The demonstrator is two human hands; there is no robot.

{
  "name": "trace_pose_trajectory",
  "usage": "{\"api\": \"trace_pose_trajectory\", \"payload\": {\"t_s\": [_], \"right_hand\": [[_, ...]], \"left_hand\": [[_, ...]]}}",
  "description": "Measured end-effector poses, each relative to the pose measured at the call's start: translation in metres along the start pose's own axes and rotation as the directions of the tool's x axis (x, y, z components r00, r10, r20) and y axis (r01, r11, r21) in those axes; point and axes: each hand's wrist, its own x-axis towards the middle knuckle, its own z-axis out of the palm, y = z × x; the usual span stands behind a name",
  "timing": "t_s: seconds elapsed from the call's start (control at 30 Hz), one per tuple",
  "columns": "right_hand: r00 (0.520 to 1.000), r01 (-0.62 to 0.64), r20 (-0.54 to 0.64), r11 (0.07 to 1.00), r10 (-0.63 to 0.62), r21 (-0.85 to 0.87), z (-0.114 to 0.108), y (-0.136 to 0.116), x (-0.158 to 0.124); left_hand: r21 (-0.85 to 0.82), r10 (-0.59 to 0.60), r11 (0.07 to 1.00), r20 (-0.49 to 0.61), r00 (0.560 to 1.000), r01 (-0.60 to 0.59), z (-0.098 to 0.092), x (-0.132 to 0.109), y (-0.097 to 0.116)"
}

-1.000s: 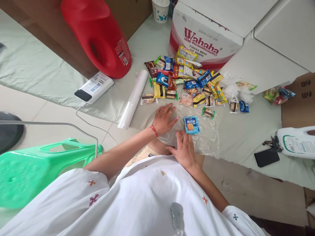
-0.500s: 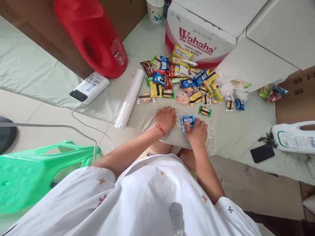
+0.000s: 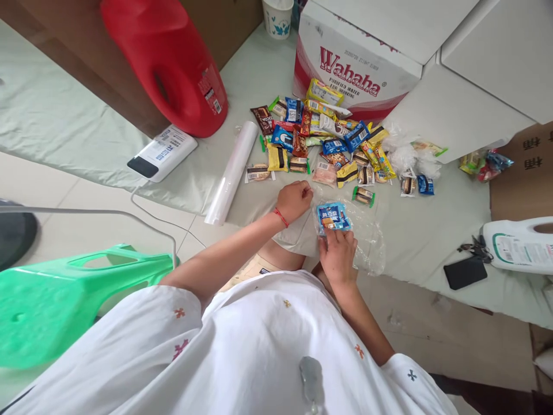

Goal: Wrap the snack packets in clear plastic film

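Observation:
A blue snack packet [image 3: 329, 214] with white lettering lies on a sheet of clear plastic film [image 3: 367, 245] at the near edge of the cloth-covered surface. My right hand [image 3: 338, 253] has its fingers curled over the packet's lower edge. To the left, my left hand [image 3: 295, 202], with a red string on its wrist, is closed, fingertips pinched at the film's upper left corner. Beyond both hands lies a heap of wrapped snacks [image 3: 326, 138]. A small green-ended biscuit packet [image 3: 363, 196] lies just past the film.
A clear plastic roll [image 3: 231, 173] lies left of the snacks, near a white device [image 3: 162, 154] with a cable and a large red jug [image 3: 168, 69]. Behind stands a Wahaha carton [image 3: 354, 72]. At right are a black phone [image 3: 465, 272], keys and a white bottle [image 3: 518, 245].
My right hand has slid down toward me, showing more of the blue packet. My left hand has turned from lying flat to a pinch at the film's corner. The view has shifted slightly.

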Motion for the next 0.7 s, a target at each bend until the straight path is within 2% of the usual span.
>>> {"api": "trace_pose_trajectory", "payload": {"t_s": [0.1,0.17,0.27,0.33,0.43,0.5,0.57,0.63,0.7], "right_hand": [[1.0,0.011,-0.006,0.998,-0.011,0.058,-0.002,0.002,-0.007],[0.999,-0.021,-0.036,0.985,0.027,0.169,-0.005,0.005,-0.011],[0.978,-0.154,-0.068,0.905,0.196,0.396,-0.006,0.011,-0.016],[0.944,-0.267,-0.031,0.813,0.33,0.517,-0.005,0.017,-0.02],[0.886,-0.399,0.053,0.7,0.46,0.592,-0.004,0.024,-0.024],[0.864,-0.442,0.082,0.669,0.497,0.597,-0.004,0.027,-0.027],[0.856,-0.459,0.095,0.661,0.508,0.594,-0.004,0.029,-0.029],[0.856,-0.461,0.105,0.656,0.506,0.598,-0.003,0.03,-0.03],[0.857,-0.463,0.121,0.644,0.501,0.61,-0.003,0.03,-0.031]], "left_hand": [[-0.041,-0.021,0.999,0.036,0.999,0.023,-0.002,0.003,0.011],[-0.053,-0.041,0.998,0.043,0.998,0.044,-0.001,0.007,0.02],[-0.064,-0.056,0.996,0.05,0.997,0.059,0.004,0.017,0.034],[-0.099,-0.075,0.992,0.084,0.994,0.083,0.011,0.024,0.042],[-0.24,-0.112,0.957,0.206,0.972,0.161,0.024,0.031,0.049],[-0.326,-0.108,0.927,0.25,0.962,0.189,0.031,0.031,0.05],[-0.338,-0.09,0.929,0.19,0.978,0.151,0.035,0.03,0.05],[-0.291,-0.052,0.955,0.044,0.998,0.063,0.035,0.027,0.049],[-0.244,0.011,0.97,-0.065,0.998,-0.026,0.032,0.026,0.049]]}}
